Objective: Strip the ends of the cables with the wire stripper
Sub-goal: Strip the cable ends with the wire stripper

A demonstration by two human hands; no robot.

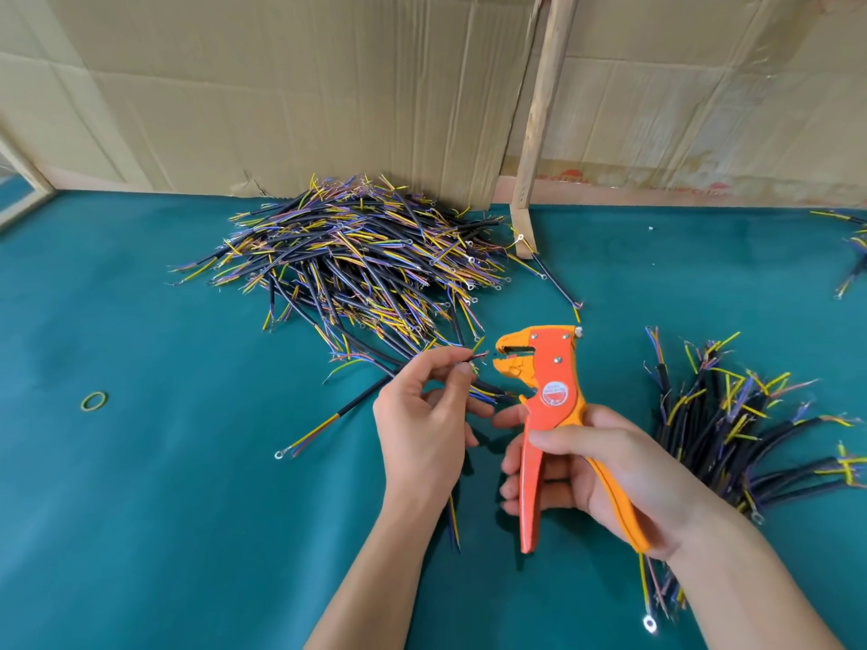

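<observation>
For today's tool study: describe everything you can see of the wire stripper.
The wire stripper is orange, plastic-looking, with a yellower second handle, metal rivets and a round red label. The right hand grips its handles, holding it upright above the green table, jaws open and facing left toward a thin wire end pinched by the left hand.

matt teal cloth table (140, 462), creased cardboard wall (281, 86) (rough wooden post (539, 110)), glossy plastic stripper (544, 405).

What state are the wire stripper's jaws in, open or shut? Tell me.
Open. The wire stripper, gripped in the right hand, shows a dark gap between its upper and lower jaw, and the wire end pinched by the left hand sits just outside.
</observation>
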